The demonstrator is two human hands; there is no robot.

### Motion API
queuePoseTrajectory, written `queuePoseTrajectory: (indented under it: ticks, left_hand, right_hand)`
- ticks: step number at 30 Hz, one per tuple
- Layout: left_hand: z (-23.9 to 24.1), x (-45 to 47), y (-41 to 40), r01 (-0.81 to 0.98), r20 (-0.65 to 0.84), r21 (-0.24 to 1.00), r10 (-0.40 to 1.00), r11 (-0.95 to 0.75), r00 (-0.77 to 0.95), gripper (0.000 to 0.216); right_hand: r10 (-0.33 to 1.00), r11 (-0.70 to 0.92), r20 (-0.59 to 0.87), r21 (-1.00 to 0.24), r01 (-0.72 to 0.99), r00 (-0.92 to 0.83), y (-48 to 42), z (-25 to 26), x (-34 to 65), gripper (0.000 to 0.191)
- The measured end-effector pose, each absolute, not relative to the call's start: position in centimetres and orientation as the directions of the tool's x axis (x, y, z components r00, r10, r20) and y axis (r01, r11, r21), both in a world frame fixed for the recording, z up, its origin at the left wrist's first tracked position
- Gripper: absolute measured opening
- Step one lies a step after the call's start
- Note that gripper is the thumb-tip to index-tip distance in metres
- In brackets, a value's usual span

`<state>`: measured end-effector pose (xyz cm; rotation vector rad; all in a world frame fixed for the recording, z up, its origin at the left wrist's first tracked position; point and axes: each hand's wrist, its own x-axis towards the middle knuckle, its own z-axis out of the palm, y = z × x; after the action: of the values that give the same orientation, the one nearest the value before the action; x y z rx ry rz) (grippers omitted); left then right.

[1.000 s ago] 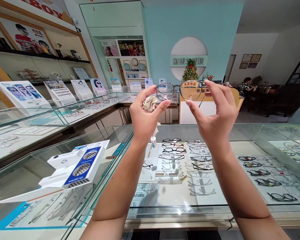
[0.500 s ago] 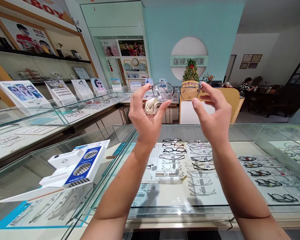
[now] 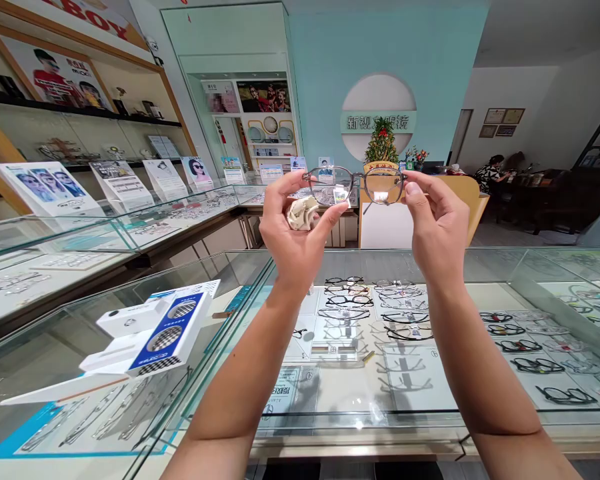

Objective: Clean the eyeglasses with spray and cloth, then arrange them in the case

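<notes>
A pair of thin, dark-rimmed eyeglasses point(image 3: 332, 184) is raised in front of me, above the glass display case, with both lenses facing me. My left hand point(image 3: 296, 243) grips the frame's left side, thumb near the lower rim and fingers at the upper corner. A crumpled off-white cloth point(image 3: 303, 213) is tucked in the same hand. At the other end, my right hand point(image 3: 441, 223) pinches the right corner of the frame between thumb and fingers. The right lens shows a small printed mark and a bright reflection.
Rows of eyeglasses point(image 3: 349, 301) lie inside the glass display case point(image 3: 350, 400) below my arms. A white and blue cardboard stand point(image 3: 163, 333) sits at left on the glass. Further back are a yellow and white counter point(image 3: 387, 223) and a seated person point(image 3: 493, 172).
My right hand has shifted slightly right, its thumb moving up from the lower rim to the frame's corner. The eyeglasses have turned a little, and reflections now show in the lenses.
</notes>
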<state>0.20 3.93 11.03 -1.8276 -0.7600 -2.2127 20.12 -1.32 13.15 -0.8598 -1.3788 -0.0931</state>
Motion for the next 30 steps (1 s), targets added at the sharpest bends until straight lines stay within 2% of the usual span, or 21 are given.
queuePoseTrajectory:
  ticks: [5, 14, 22, 26, 30]
  left_hand:
    - [11.1, 0.2, 3.9, 0.411, 0.958, 0.256, 0.173, -0.875, -0.228, 0.066]
    - [11.1, 0.1, 3.5, 0.38, 0.945, 0.301, 0.22, -0.875, -0.241, 0.069]
    - [11.1, -1.0, 6.9, 0.299, 0.924, 0.376, 0.332, -0.877, -0.188, 0.069]
    - [10.8, -0.8, 7.7, 0.263, 0.935, 0.341, 0.296, -0.902, -0.197, 0.072]
    - [10.9, -0.5, 7.3, 0.303, 0.946, 0.304, 0.25, -0.903, -0.204, 0.077]
  right_hand:
    - [0.428, 0.706, 0.862, -0.506, 0.496, 0.27, -1.5, 13.3, 20.0, 0.042]
    - [0.471, 0.695, 0.842, -0.538, 0.477, 0.264, -1.1, 13.2, 20.3, 0.046]
    - [0.421, 0.712, 0.872, -0.488, 0.505, 0.249, -2.7, 13.4, 19.2, 0.045]
    - [0.411, 0.712, 0.885, -0.461, 0.53, 0.218, -2.6, 13.3, 19.1, 0.046]
    - [0.448, 0.735, 0.861, -0.508, 0.449, 0.24, -1.7, 13.2, 19.9, 0.046]
